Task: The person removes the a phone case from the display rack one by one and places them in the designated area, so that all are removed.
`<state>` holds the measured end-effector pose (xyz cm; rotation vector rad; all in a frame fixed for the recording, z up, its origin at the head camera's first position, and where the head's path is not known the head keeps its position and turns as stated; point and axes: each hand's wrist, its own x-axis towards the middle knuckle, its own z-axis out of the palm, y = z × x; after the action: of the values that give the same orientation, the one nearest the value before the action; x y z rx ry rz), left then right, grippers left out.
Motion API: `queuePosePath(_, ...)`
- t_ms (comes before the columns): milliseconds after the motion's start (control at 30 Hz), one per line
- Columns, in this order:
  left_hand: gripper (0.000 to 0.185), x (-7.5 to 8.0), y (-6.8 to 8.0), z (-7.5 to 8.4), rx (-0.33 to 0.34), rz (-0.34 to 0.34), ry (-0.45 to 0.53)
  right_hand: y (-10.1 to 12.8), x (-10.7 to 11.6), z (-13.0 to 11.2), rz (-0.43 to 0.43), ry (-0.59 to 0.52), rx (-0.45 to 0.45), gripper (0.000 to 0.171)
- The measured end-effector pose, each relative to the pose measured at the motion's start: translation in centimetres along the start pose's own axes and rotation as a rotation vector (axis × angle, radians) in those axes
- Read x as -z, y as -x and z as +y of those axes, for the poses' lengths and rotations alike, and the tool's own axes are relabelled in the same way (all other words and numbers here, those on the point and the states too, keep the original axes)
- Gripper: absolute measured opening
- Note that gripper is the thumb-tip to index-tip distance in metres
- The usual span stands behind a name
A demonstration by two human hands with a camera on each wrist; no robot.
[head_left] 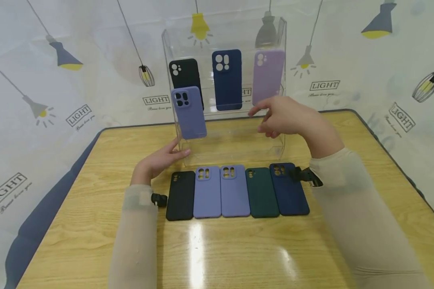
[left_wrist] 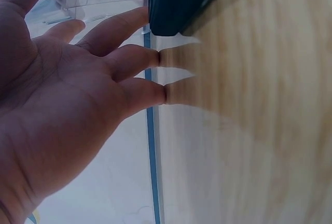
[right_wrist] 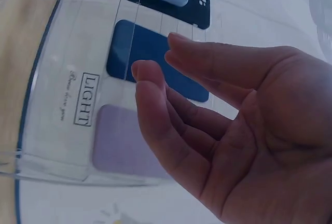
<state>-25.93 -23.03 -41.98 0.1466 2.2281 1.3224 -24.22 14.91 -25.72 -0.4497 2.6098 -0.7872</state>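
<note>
Before me a wooden table [head_left: 94, 224] carries five cases lying flat in a row, backs up, edges touching or nearly so. From my left: a black case [head_left: 181, 195], a periwinkle case [head_left: 207, 192], a second periwinkle case [head_left: 234, 191], a green case [head_left: 262, 192], a navy case [head_left: 288, 189]. Glare [head_left: 197, 245] streaks the tabletop nearer me. Behind hangs a white backdrop [head_left: 39, 100] printed with lamps and the word LIGHT.

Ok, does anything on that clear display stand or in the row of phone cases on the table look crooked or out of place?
The periwinkle silicone phone case on the clear acrylic stand sits lower and slightly tilted, overlapping the black case behind it. The five-case table row lies neat.
</note>
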Motion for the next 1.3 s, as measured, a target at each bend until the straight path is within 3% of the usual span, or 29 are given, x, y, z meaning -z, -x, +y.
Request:
queuePosePath(233,0.092,0.0,-0.1,0.0,-0.016,-0.006,0.001,-2.1,1.0,-3.9,-0.004,0.133,0.051,0.064)
queuePosePath(400,0.09,0.1,0.1,-0.1,-0.016,0.0,0.009,-4.8,0.5,-5.9,0.005,0.058,0.115,0.081)
queuePosePath(567,0.088,0.1,0.2,-0.3,-0.017,-0.002,0.016,-7.3,-1.1,-7.1,0.106,-0.032,0.13,0.094)
queuePosePath(733,0.091,0.2,0.2,-0.4,-0.005,-0.005,0.017,-8.9,-3.4,-7.6,0.178,-0.068,0.163,0.096)
queuePosePath(900,0.092,0.2,0.2,-0.4,-0.002,-0.012,0.023,-9.9,-5.2,-7.8,0.181,-0.07,0.179,0.099)
queuePosePath(1300,0.087,0.1,-0.1,-0.2,-0.011,-0.014,0.02,-11.0,-6.6,-7.5,0.173,-0.024,0.122,0.098)
